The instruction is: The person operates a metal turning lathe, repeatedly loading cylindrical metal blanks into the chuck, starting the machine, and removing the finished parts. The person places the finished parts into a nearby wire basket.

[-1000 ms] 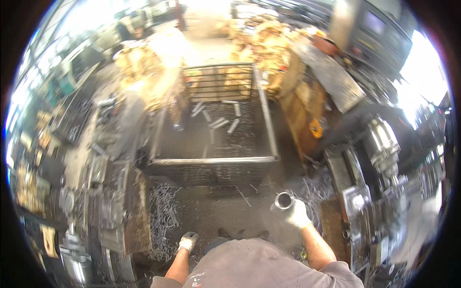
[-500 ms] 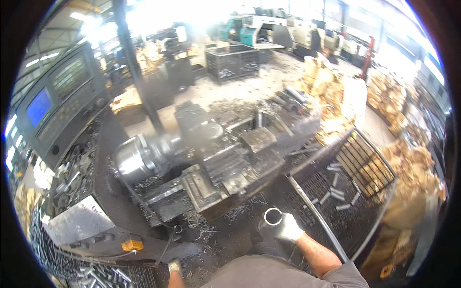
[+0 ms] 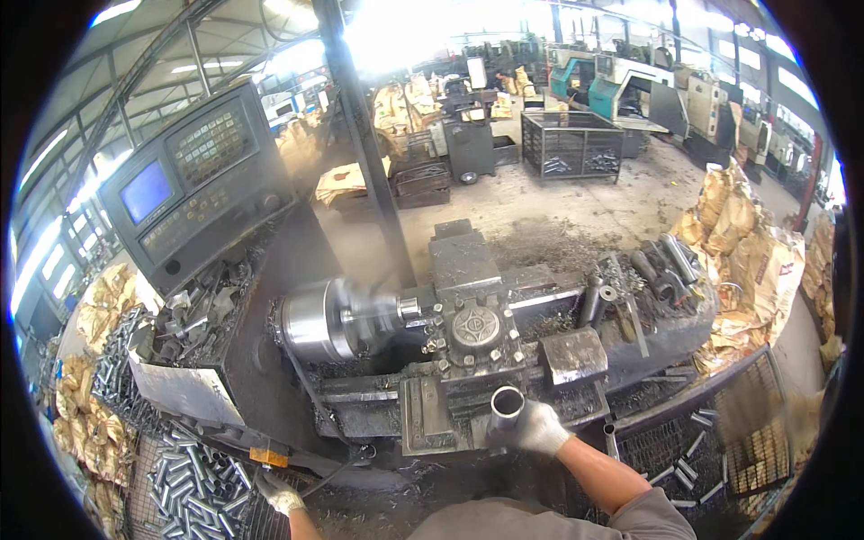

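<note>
My right hand (image 3: 544, 428), in a pale work glove, is closed round a dark metal tube (image 3: 507, 404) whose round open end faces up. It is in front of the lathe's carriage (image 3: 427, 416). My left hand (image 3: 280, 494), gloved with darkened fingertips, is stretched out low at the left, beside a mesh bin of cut metal tubes (image 3: 193, 486) and below an orange box (image 3: 268, 457). Its fingers look extended, with nothing visible in them. Ahead are the lathe's shiny chuck (image 3: 315, 319), blurred on its right side, and the bolted tool turret (image 3: 475, 329).
A control panel (image 3: 193, 180) with a blue screen stands left. Another mesh bin (image 3: 661, 436) with several short tubes is at right. Brown sacks (image 3: 742, 243), a dark post (image 3: 369, 144) and a wire crate (image 3: 572, 144) stand beyond. Dark shavings lie around the lathe.
The view has swung left, so the lathe and panel appear farther right. My left hand has come further into view beside the tube bin. My right hand still holds the tube.
</note>
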A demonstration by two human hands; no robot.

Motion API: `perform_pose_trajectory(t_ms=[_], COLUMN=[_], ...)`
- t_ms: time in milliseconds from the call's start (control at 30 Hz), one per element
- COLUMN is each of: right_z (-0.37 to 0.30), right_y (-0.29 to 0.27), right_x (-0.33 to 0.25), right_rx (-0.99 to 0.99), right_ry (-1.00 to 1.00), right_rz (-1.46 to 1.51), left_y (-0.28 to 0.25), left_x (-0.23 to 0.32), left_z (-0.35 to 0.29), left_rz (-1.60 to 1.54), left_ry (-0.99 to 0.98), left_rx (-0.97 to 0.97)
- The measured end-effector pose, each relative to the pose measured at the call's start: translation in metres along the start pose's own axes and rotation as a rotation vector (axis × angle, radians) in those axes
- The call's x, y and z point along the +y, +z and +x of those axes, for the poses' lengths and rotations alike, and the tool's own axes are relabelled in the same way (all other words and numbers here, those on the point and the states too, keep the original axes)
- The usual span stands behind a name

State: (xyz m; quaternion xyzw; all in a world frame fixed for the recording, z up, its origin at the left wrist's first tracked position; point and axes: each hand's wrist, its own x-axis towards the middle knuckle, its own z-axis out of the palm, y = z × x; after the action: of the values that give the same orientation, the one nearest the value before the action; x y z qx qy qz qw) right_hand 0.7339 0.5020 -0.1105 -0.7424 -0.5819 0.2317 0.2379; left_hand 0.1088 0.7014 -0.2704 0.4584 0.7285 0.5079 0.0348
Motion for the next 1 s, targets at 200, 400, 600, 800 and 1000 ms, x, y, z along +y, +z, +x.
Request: perform_pose_trajectory(t_ms=[200,400,600,800,1000], right_z=[0.001,0.06,0.213,0.34,0.318], right_y=[-0.109,-0.183,-0.135,-0.05,-0.124], right_x=[0.004,-0.053,-0.197,-0.133,-0.13], right_rx=[-0.303,0.219,-0.313,-1.023,-0.44], right_ry=[-0.155,-0.518,-0.537,-0.542,-0.328], right_rz=[-0.07,0.085,-0.854,-1.041,0.332], left_y=[0.006,0.019,0.046,0.054,0.035], left_x=[-0.04,0.006,-0.09,0.056,-0.01], left_z=[0.026,0.007,-0.144,-0.208,-0.168], left_rz=[-0.236,-1.112,-0.974,0.001,-0.267], left_ry=[-0.388,-0.988,-0.861,0.133,-0.403], left_rx=[-0.072,-0.472,-0.398,-0.925,-0.816])
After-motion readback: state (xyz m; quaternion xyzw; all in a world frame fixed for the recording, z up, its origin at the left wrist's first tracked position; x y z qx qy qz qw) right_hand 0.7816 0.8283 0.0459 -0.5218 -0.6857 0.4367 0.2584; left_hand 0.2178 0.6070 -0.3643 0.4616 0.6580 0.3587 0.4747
